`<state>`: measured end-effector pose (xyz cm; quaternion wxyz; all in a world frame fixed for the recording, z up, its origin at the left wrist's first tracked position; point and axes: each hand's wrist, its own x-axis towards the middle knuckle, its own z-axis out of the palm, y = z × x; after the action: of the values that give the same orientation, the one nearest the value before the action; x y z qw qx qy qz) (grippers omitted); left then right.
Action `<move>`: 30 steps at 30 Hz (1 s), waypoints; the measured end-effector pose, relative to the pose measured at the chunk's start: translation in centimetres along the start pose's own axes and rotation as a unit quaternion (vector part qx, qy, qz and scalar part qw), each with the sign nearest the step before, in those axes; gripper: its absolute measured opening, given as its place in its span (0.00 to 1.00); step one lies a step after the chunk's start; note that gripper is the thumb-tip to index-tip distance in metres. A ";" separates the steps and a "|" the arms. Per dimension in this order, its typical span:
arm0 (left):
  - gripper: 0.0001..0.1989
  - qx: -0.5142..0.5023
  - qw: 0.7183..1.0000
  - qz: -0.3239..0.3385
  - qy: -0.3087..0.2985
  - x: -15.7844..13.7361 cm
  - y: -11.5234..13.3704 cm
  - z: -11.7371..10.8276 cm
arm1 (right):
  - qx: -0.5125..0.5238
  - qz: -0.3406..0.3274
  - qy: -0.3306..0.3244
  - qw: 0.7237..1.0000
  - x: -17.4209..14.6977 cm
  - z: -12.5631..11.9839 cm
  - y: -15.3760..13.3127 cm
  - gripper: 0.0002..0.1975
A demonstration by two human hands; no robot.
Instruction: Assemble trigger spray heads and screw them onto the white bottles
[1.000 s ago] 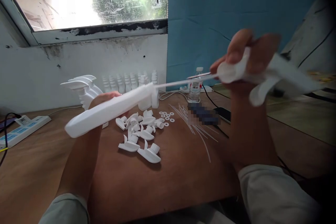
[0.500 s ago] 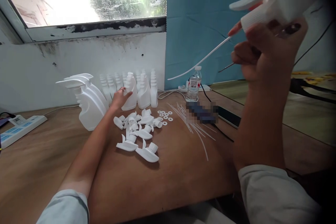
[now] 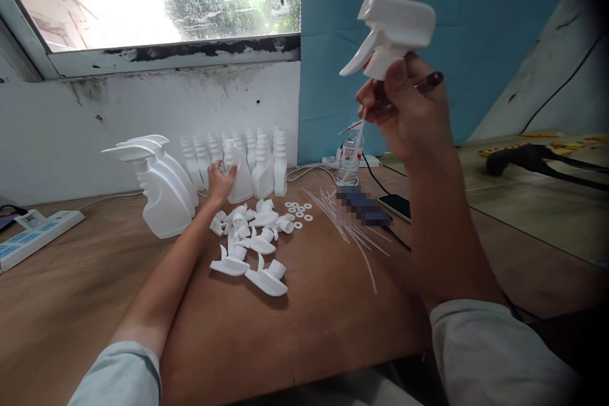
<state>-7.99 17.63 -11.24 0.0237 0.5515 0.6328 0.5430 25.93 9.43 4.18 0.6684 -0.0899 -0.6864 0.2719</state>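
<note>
My left hand [image 3: 221,184] grips a white spray bottle [image 3: 242,181] at its side, with the bottle standing upright and its neck uncovered. Raised at the right, my right hand [image 3: 409,111] is closed around the collar of a white trigger spray head [image 3: 399,22]. A thin white dip tube [image 3: 363,122] hangs from below the spray head, past the fingers. The same hand also keeps a slim tool [image 3: 434,80] with a dark end against the palm; its kind is unclear. On the table lie several loose trigger spray heads [image 3: 267,279], small white washers [image 3: 298,216] and loose dip tubes [image 3: 366,263].
Several uncapped bottles [image 3: 280,168] stand along the wall. Left of them are bottles with spray heads fitted [image 3: 164,209]. A power strip [image 3: 40,238] lies at far left. A water bottle [image 3: 349,165], a phone [image 3: 396,205] and a blurred dark object [image 3: 364,206] sit at right.
My right hand has moved left and slightly down with the spray head, whose tube now hangs more steeply. My left hand and its bottle have shifted slightly right.
</note>
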 end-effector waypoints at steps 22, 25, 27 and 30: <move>0.26 -0.063 0.956 0.210 -0.196 -6.5 15.8 -9.4 | -0.230 0.160 -0.159 0.947 -3.4 7.2 1.8 0.28; 0.24 -0.061 0.957 0.223 -0.173 -6.9 16.3 -9.7 | -0.248 0.151 -0.148 0.945 -3.5 7.6 1.1 0.30; 0.22 -0.064 0.958 0.235 -0.151 -7.1 16.5 -9.6 | -0.253 0.139 -0.147 0.946 -3.6 8.0 1.0 0.31; 0.20 -0.064 0.957 0.255 -0.124 -7.1 16.4 -9.1 | -0.270 0.128 -0.137 0.944 -3.7 8.2 1.2 0.31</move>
<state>0.10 3.21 0.18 -0.0018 0.7550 0.4273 0.4973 18.03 6.52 0.68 0.4777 -0.3161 -0.8020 0.1691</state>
